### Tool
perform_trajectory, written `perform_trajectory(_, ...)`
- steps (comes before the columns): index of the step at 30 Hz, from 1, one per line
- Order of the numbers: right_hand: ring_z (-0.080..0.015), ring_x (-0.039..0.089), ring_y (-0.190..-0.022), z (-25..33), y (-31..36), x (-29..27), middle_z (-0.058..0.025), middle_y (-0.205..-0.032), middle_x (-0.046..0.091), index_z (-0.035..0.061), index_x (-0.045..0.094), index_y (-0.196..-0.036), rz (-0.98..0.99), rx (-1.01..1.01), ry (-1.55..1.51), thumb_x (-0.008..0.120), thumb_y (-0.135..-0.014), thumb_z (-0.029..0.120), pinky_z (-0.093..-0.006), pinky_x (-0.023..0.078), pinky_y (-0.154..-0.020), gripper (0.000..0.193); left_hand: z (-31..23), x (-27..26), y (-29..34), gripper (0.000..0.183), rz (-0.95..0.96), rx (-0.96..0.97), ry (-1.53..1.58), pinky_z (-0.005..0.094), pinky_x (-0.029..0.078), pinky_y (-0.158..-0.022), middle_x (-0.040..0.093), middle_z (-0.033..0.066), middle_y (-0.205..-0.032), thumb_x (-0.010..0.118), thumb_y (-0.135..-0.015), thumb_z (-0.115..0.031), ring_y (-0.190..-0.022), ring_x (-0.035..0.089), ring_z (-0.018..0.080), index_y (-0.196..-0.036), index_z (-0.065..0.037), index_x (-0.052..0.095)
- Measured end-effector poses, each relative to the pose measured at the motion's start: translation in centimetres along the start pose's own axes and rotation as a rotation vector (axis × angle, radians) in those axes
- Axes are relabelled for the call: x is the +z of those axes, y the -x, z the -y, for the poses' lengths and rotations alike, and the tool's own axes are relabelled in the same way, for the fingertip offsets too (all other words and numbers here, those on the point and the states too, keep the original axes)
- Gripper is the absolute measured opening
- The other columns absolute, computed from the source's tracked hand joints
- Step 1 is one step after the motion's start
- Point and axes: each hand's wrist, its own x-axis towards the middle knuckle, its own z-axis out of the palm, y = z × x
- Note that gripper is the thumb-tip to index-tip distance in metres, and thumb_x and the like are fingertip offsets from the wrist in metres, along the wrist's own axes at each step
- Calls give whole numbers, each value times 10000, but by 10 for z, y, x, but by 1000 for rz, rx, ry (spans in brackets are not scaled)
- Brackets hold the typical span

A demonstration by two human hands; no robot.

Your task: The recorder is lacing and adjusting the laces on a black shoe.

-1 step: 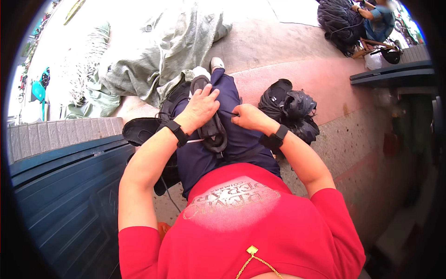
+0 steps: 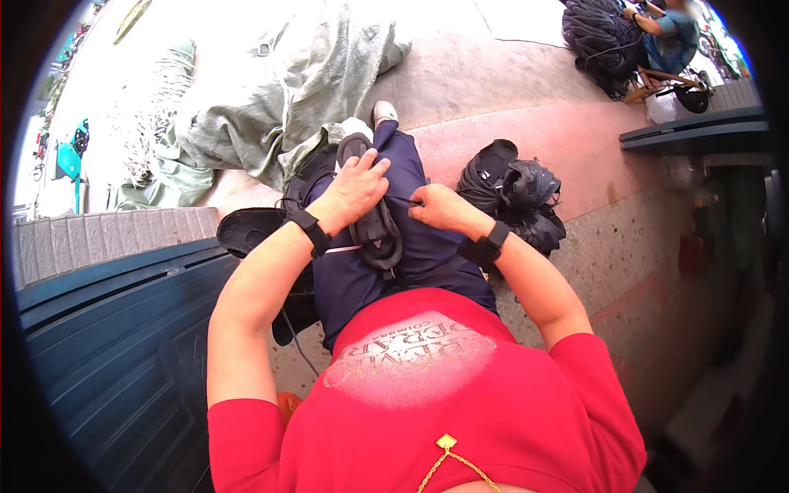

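Across my thighs in navy trousers lies a black shoe upper (image 2: 380,238), long and narrow, with a rounded end towards my waist. My left hand (image 2: 359,185) presses over its middle and grips it, fingers bent on top and the thumb side hidden. To the right, my right hand (image 2: 436,205) is closed in a pinch on a thin black lace (image 2: 403,200) that runs taut towards the upper. Under and left of my left forearm are more black shoe pieces (image 2: 246,230), partly hidden by my arm and leg.
A bundle of black shoe uppers (image 2: 514,193) sits on the floor to my right. Ahead lies a grey-green woven sheet (image 2: 246,123) with white cords (image 2: 160,107). A blue panel (image 2: 123,329) stands at my left. Far right, another person (image 2: 670,41) sits beside a dark pile (image 2: 600,41).
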Motion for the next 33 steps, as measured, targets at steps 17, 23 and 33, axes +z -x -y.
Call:
perform_trajectory(17,-292,553,-466,33,35,28,-118,-498,529,69,533,-580,-265,-583,184,546,-744,266,-386,447,-455,257,-10,-8,-28,231,215,-456,176,450,388,-816,534,60,-1041,527,-780,-245,-999,441,294,-824,-49,641)
perform_trajectory(23,-301,575,-551,-2,45,2,-129,-575,548,67,539,-856,-438,-190,-120,634,-754,315,-378,448,-504,284,26,-3,23,263,-133,-576,445,373,427,-779,578,69,-935,616,-721,-168,-930,482,278,-959,-75,554)
perform_trajectory(33,-308,596,-652,45,3,32,-133,-681,606,93,607,-856,-458,-407,-141,596,-741,188,-390,470,-575,150,29,-5,35,146,25,-708,717,376,450,-676,605,117,-699,573,-771,-158,-721,570,285,-809,-18,592)
